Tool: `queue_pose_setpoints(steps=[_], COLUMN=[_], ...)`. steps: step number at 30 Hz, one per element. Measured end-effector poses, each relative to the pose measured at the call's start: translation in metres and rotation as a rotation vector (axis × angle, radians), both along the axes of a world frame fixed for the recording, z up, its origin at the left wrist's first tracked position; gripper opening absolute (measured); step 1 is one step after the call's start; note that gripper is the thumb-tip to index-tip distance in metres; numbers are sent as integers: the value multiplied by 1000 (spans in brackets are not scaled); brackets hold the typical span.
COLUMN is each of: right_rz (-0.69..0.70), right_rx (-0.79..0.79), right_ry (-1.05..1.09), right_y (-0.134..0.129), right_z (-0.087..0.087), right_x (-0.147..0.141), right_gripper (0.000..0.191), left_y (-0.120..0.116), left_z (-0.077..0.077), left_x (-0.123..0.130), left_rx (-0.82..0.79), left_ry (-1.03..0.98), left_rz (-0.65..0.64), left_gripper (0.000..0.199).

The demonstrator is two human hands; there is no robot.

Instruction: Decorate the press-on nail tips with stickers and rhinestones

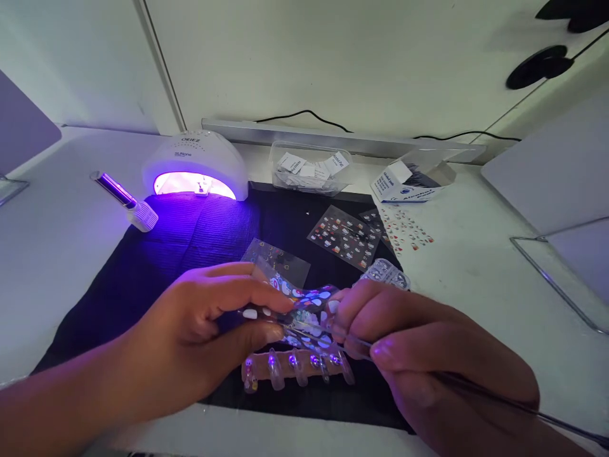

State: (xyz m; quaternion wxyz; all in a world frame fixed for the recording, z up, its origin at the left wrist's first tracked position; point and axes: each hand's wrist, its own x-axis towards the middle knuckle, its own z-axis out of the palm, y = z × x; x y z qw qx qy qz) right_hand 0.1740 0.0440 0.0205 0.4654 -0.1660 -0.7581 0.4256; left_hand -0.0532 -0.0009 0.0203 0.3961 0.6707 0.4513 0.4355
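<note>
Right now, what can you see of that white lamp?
The lamp is a smooth, plastic-looking white dome with dark lettering and small holes on top. It sits upright at the back left of the table, its arched front opening glowing pinkish-purple over the black cloth. Neither left hand nor right hand touches it.

- We have a black cloth (124,279) on our white table (469,254)
- Eleven o'clock: lit lamp (200,155), silver-topped item (124,202)
- Twelve: clear tub (311,185)
- One: pad box (409,192), sticker sheet (408,230)
</note>
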Motion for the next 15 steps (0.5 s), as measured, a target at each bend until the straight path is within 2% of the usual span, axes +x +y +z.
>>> queue_pose_setpoints(steps=[3,11,15], right_rz=[53,40,116], right_rx=[34,7,23], right_ry=[-53,-31,10], right_y=[3,2,4], right_z=[0,-4,-5], right_x=[1,-1,-1], right_gripper=[30,26,29], left_y=[1,1,0], left_z=[0,-2,-1], left_x=[0,-2,-2], left_rx=[3,-1,-1], left_ry=[-10,-20,-13], left_rz=[-11,-27,-27], left_gripper=[14,15,14])
